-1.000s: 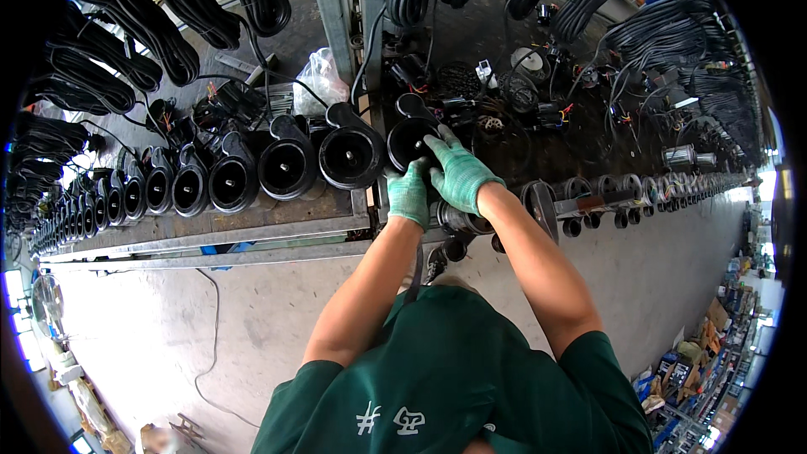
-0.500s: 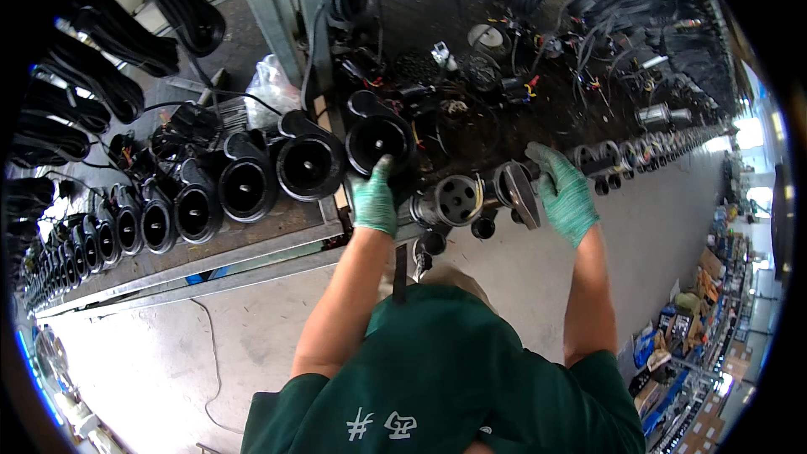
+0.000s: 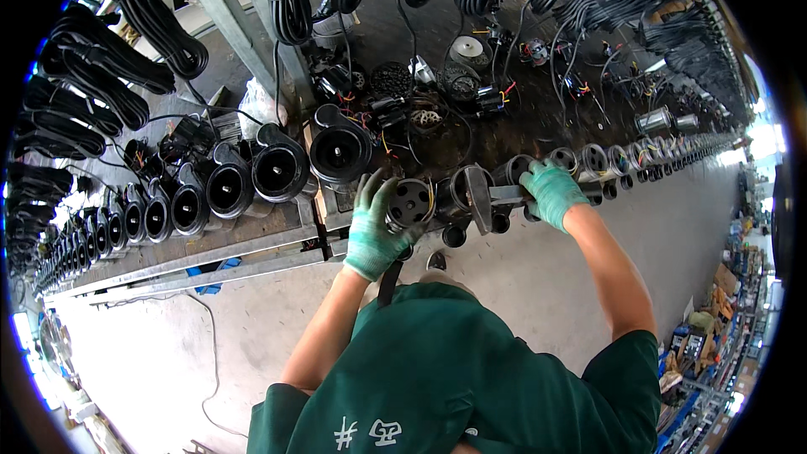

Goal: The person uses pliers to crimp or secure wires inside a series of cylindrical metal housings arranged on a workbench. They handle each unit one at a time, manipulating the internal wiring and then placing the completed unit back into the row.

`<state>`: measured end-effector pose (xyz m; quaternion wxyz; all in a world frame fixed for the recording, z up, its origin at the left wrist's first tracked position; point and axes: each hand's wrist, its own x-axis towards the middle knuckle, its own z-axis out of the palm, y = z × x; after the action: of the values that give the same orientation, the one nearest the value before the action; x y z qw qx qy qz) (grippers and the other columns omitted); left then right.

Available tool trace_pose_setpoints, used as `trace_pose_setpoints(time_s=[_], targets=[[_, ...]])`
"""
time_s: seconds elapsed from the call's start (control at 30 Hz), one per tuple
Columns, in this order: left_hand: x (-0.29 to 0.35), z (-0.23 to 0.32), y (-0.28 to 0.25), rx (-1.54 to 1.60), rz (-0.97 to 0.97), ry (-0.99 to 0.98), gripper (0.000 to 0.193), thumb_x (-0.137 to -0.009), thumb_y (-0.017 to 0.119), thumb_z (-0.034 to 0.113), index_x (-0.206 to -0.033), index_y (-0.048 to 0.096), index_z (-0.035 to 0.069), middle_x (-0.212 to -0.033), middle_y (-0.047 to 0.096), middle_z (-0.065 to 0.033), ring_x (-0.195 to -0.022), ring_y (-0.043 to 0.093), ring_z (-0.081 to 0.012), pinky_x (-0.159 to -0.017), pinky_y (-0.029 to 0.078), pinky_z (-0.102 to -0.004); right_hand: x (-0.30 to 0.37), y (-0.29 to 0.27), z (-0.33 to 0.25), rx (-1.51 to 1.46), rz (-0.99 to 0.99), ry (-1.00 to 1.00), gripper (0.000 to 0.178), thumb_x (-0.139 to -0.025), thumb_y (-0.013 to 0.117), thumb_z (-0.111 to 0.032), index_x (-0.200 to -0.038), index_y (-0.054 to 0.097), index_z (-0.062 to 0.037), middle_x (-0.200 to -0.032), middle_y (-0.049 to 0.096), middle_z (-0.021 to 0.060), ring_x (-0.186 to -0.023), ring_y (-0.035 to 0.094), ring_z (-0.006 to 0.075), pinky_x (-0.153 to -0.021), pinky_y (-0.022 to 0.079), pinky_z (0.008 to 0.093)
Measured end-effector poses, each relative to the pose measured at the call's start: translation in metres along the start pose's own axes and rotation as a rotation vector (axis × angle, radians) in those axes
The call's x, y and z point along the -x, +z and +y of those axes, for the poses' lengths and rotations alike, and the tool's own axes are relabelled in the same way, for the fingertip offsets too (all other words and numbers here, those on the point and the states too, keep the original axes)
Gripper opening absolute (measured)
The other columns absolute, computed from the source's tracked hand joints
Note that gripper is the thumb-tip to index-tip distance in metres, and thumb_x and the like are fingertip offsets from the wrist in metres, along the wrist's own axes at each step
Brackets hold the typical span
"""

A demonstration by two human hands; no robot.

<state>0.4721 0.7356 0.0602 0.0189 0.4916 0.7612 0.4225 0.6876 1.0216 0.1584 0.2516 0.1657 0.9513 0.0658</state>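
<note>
Head view: left green-gloved hand (image 3: pixel 374 234), fingers spread, at left side of round silver-rimmed metal housing with dark holed end plate (image 3: pixel 412 204); contact unclear to us. Right green-gloved hand (image 3: pixel 555 192) covers handle end of grey metal hammer with dark block head (image 3: pixel 480 200); fingers curled, can't tell if clamped. Hammer head left of those fingers. We'd guess head-heavy, stiff, tough: grab handle far end. Housing probably solid, slick; we'd cup sides, spare fragile-looking yellow wire (image 3: pixel 432 195).
</note>
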Motion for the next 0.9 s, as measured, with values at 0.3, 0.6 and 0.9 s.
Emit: trace_pose_setpoints(time_s=[0.3,0.6,0.9], targets=[[0.011,-0.022,0.056,0.587,-0.066,-0.279,0.105,-0.064,0.099,0.020,-0.150,0.042,0.002,-0.146,0.052,-0.0128,-0.131,0.055,-0.0249,-0.111,0.048,-0.0401,0.051,0.001,-0.035,-0.654,0.207,-0.180,0.028,-0.095,0.068,-0.026,-0.106,0.056,-0.0039,-0.093,0.069,0.0202,-0.086,0.069,0.0427,-0.073,0.055,0.0527],[0.011,-0.014,0.059,0.826,-0.005,-0.322,0.094,-0.068,0.096,0.013,-0.146,0.044,0.002,-0.138,0.059,-0.0119,-0.127,0.058,-0.0217,-0.109,0.049,-0.0393,0.028,0.004,-0.122,-0.648,0.162,-0.052,0.036,-0.104,0.057,-0.031,-0.119,0.049,-0.0003,-0.087,0.071,0.0249,-0.079,0.069,0.0475,-0.071,0.053,0.0580],[0.017,-0.024,0.069,0.680,0.057,-0.318,0.102,-0.061,0.100,0.029,-0.143,0.047,0.000,-0.132,0.059,-0.0138,-0.119,0.060,-0.0256,-0.104,0.053,-0.0389,0.038,-0.036,-0.120,-0.768,0.274,-0.015,0.035,-0.104,0.059,-0.031,-0.119,0.046,-0.0023,-0.083,0.070,0.0247,-0.080,0.069,0.0474,-0.070,0.052,0.0588]])
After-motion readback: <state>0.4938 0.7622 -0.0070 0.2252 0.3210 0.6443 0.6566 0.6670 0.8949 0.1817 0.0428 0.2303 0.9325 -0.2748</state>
